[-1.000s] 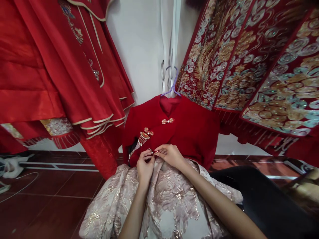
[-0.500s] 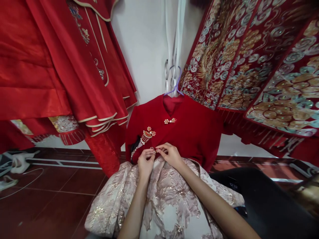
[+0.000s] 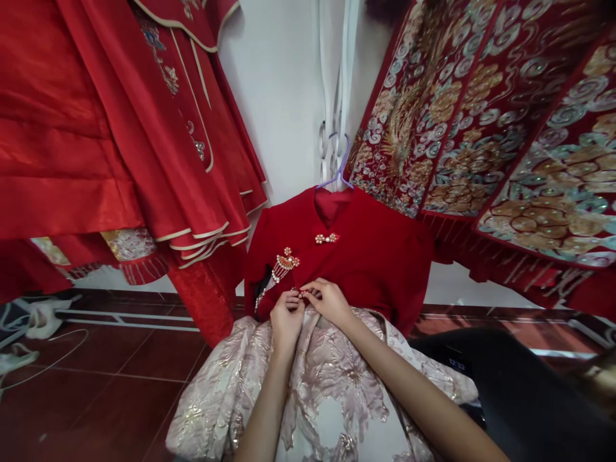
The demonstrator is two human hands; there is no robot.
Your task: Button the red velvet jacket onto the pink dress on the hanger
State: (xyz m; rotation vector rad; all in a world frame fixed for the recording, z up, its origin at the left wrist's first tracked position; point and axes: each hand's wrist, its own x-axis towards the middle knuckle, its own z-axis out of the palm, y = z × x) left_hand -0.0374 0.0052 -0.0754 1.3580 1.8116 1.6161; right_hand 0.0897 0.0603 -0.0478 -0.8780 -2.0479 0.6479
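Note:
A dark red velvet jacket [image 3: 370, 250] hangs in front of me on a purple hanger [image 3: 343, 168]. Low on its front, my left hand [image 3: 287, 319] pinches one side of a small gold-and-pearl clasp [image 3: 301, 294]. From the other side my right hand [image 3: 330, 301] grips the same clasp, thumb and index finger pressed together. Fingertips cover most of it, so whether its halves are joined cannot be seen. Higher on the jacket sits a similar pearl clasp [image 3: 326, 239]. A fan-shaped brooch [image 3: 285, 262] with beaded tassels is pinned to the left.
Cream brocade cloth [image 3: 332, 378] covers my lap. Red garments [image 3: 110, 128] hang at left, embroidered ones [image 3: 481, 128] at right. On the right, a phone [image 3: 457, 364] lies on a black surface [image 3: 534, 391]. White shoes [image 3: 43, 319] and a rack's bar [image 3: 129, 319] are at floor level.
The view has shifted slightly. Both hands stay at the lower clasp, fingers now closer together, with less of the clasp showing between them.

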